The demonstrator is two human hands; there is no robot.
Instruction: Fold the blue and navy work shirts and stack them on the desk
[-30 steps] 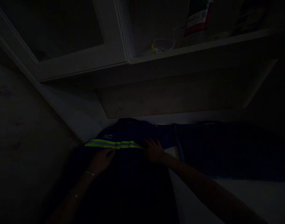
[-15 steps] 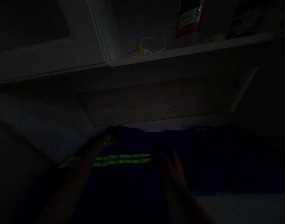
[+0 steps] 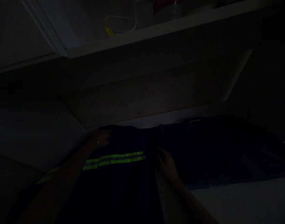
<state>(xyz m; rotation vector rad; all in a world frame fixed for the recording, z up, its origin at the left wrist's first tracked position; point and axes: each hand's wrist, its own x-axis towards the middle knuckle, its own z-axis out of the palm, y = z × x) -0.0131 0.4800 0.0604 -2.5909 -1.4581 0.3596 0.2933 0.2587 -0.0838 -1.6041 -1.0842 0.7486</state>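
A dark blue work jacket [image 3: 123,141] with yellow-green reflective bands lies spread over a pale surface. At its upper left, near the shoulder, my left hand [image 3: 101,138] rests on the cloth, fingers bent together and apparently gripping it. Bracelets show at that wrist. My right hand [image 3: 167,165] is at the middle, by the jacket's inner edge, with thumb and fingers curled together on the fabric. More dark blue cloth [image 3: 207,149] stretches off to the right, with a small pale label near its top edge. Deep shadow hides the folds and the exact fingertip contact.
Above the jacket runs a pale shelf [image 3: 123,39] holding a looped white cord [image 3: 123,31] with a yellow tag [image 3: 109,31] and a red-and-clear package [image 3: 169,9]. Behind the cloth is a recessed panel [image 3: 144,96]. Pale surface [image 3: 245,199] shows at the lower right.
The view has shifted, so the shelf sits higher and further left. My right hand's fingers, stretched apart before, have curled in. My left hand's fingers have drawn together on the jacket.
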